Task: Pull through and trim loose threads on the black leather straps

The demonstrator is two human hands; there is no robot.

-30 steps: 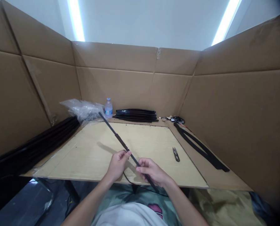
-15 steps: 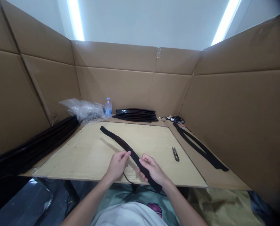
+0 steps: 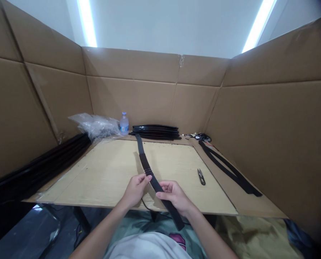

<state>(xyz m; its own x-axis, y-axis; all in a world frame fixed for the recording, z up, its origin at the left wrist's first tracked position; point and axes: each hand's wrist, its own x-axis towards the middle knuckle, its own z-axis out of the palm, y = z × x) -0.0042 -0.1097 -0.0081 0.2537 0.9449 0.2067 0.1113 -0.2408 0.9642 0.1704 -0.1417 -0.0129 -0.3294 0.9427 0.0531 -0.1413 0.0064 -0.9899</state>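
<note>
A long flat black strap (image 3: 142, 160) is held above the pale board, running from the far edge down towards my lap. Near its middle is a bunched, wrinkled stretch. My left hand (image 3: 135, 187) pinches the strap just below those wrinkles, between thumb and fingers. Lower down, my right hand (image 3: 173, 195) grips the strap with the thumb on top and the other fingers behind it. The near end hangs free past the table edge. To the right lies a small pair of black thread snips (image 3: 201, 177), touched by neither hand.
Two black straps (image 3: 227, 169) lie along the right side. At the back stand a stack of black strips (image 3: 155, 132), a water bottle (image 3: 124, 123) and clear plastic bags (image 3: 97, 126). More black strips (image 3: 41, 162) lie left. Cardboard walls (image 3: 133, 97) enclose three sides.
The strap's far end has swung right and away, so it points more straight ahead. My right hand has shifted its grip, its thumb now lying across the strap. My left hand stays nearly in place.
</note>
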